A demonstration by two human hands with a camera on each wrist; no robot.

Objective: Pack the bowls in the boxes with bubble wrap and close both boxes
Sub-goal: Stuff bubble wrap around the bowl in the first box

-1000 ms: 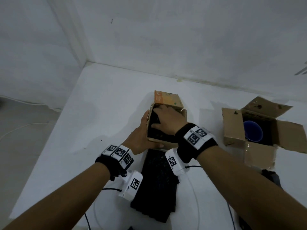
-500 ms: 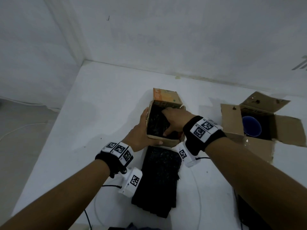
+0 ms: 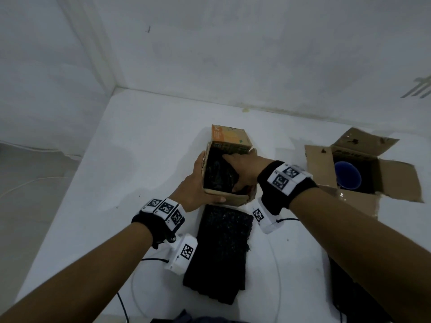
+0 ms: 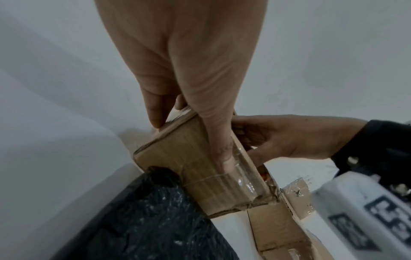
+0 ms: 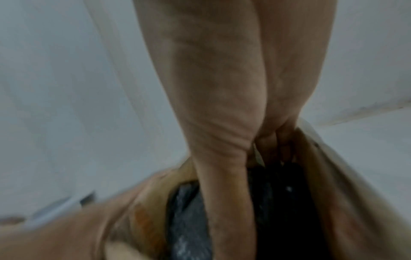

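Tucking the black bubble wrap (image 3: 220, 176) down into the small box (image 3: 229, 198) is the step in hand, and it goes best if the wrap is pushed flat against the walls and into the corners so it cushions all round and leaves the flaps free to fold, while the box is kept from sliding. The left hand (image 3: 194, 183) does that steadying: its thumb lies curled along the near wall and its fingers wrap the far-left side, so it grips the box from outside. The right hand (image 3: 242, 170) reaches inside the opening with fingers (image 5: 273, 140) bent down against the wrap and the box's inner wall, pressing or pinching it; I cannot tell whether they truly clasp the wrap. No bowl shows under this hand. A spare sheet of black wrap (image 3: 221, 250) lies just below both wrists, and the blue bowl (image 3: 347, 174) sits in the larger open box (image 3: 319, 166) well off to the right of the right hand
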